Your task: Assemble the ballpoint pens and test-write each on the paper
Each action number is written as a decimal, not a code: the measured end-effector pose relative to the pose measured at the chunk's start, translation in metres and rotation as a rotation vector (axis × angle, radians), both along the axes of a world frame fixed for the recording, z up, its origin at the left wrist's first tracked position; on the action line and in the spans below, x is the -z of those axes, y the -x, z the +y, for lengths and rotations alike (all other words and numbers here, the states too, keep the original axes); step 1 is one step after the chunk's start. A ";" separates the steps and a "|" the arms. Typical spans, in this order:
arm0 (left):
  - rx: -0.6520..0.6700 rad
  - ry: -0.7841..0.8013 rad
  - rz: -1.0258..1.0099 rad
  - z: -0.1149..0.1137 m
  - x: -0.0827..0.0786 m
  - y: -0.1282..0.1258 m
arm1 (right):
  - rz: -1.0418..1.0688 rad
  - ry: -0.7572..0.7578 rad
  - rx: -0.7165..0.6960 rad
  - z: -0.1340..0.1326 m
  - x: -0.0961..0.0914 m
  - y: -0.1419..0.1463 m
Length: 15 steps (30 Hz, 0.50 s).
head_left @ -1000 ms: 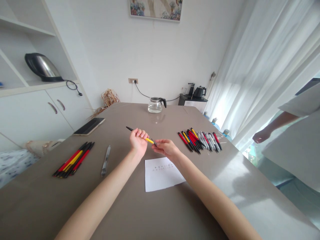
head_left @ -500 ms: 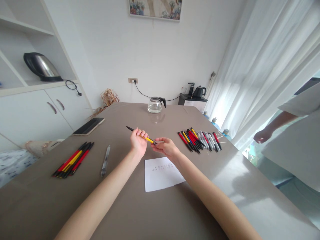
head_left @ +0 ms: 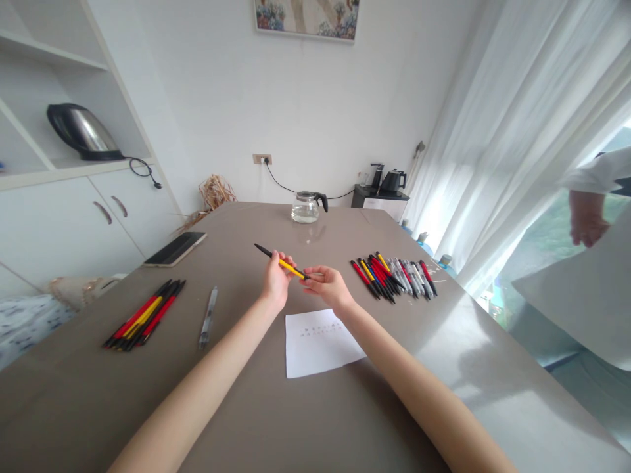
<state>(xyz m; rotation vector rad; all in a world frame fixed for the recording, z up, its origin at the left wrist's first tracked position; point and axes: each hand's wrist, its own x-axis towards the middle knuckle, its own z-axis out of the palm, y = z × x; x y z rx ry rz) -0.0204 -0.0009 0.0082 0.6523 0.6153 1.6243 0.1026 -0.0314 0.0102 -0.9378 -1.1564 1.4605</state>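
A yellow pen point(head_left: 290, 268) with black ends is held at a slant above the table. My left hand point(head_left: 277, 282) is closed around its middle, and the black end points up to the left. At the lower black end, my right hand point(head_left: 326, 286) pinches the pen between thumb and fingers. Below the hands lies a white sheet of paper point(head_left: 320, 348) with small writing. To the left are a single clear pen point(head_left: 208, 318) and a bundle of red, yellow and black pens point(head_left: 144, 315). Several mixed pens point(head_left: 392, 276) lie in a row on the right.
A glass pot point(head_left: 305, 209) with a black handle stands at the table's far end. A dark tablet-like device point(head_left: 176, 249) lies near the left edge. Another person point(head_left: 586, 223) stands beyond the right edge, by the white curtain point(head_left: 473, 144).
My left fingers have loosened and shifted on the yellow pen, showing more of its barrel. The pen's black top has moved slightly up and right. The other person's hand has risen.
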 end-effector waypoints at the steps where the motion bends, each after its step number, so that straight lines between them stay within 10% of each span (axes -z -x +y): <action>1: -0.008 0.003 0.031 0.000 0.001 0.000 | -0.038 -0.034 0.000 0.001 0.001 0.000; 15: -0.023 0.084 0.151 0.005 0.008 0.007 | -1.022 -0.750 0.165 -0.012 -0.003 -0.003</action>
